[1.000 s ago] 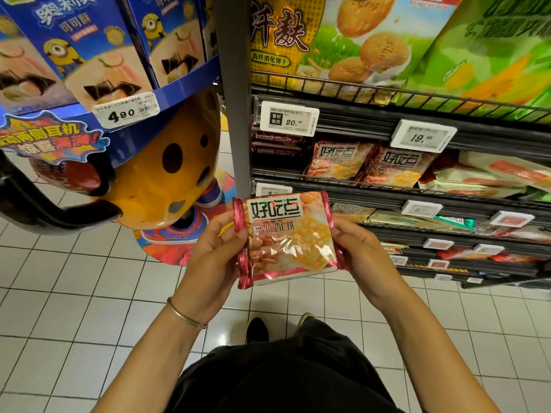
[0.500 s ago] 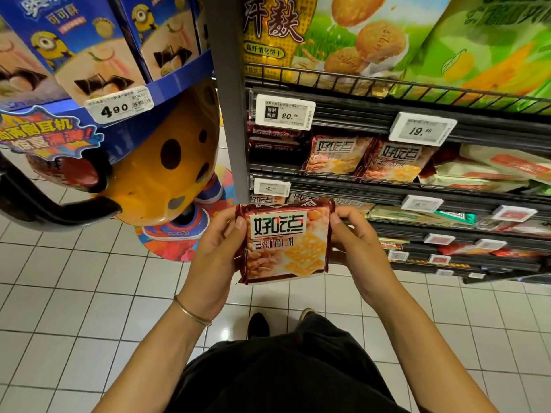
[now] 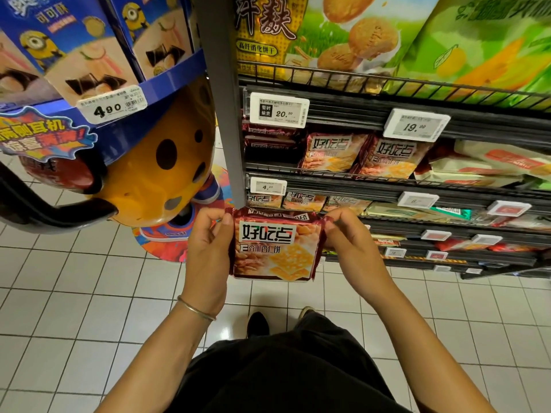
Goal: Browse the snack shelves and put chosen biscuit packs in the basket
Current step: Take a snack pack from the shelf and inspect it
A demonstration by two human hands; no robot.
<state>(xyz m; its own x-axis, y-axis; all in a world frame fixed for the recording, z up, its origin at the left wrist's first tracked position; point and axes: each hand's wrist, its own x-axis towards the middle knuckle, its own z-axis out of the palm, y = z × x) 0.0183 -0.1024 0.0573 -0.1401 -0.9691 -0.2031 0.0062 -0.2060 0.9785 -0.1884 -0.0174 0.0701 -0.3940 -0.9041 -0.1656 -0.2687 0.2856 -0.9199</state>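
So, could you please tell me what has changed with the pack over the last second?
The biscuit pack has tipped from a glare-catching slant to more upright, so its top edge shows. The left hand and right hand have slid from its sides up to its top corners. Both still hold it in front of the shelves; the shelved packs have not moved.

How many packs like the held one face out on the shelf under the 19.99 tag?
2 packs: one below-left of the price tag, one just under it. Stacked edge-on packs further left may match; more may hide behind.
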